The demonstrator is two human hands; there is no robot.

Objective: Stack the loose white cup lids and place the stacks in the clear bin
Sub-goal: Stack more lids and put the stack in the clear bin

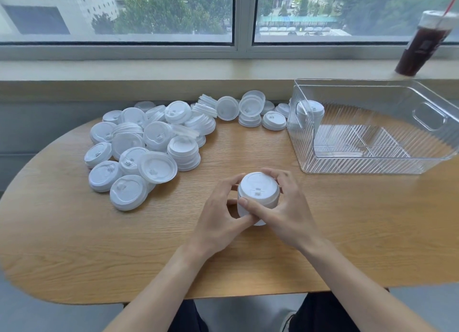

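A short stack of white cup lids (258, 191) stands on the wooden table (74, 244) in front of me. My left hand (221, 216) grips it from the left, fingers curled round its side. From the right, my right hand (285, 212) grips the same stack, its thumb lying across the front. A heap of loose white lids (146, 142) covers the table's far left and middle. The clear ribbed bin (367, 157) sits at the right, with one stack of lids (310, 114) inside its far left corner.
An iced dark drink with a straw (422, 43) stands on the window sill at the far right. More lids (250, 108) lie along the table's back edge near the bin. The table's front edge curves just above my knees.
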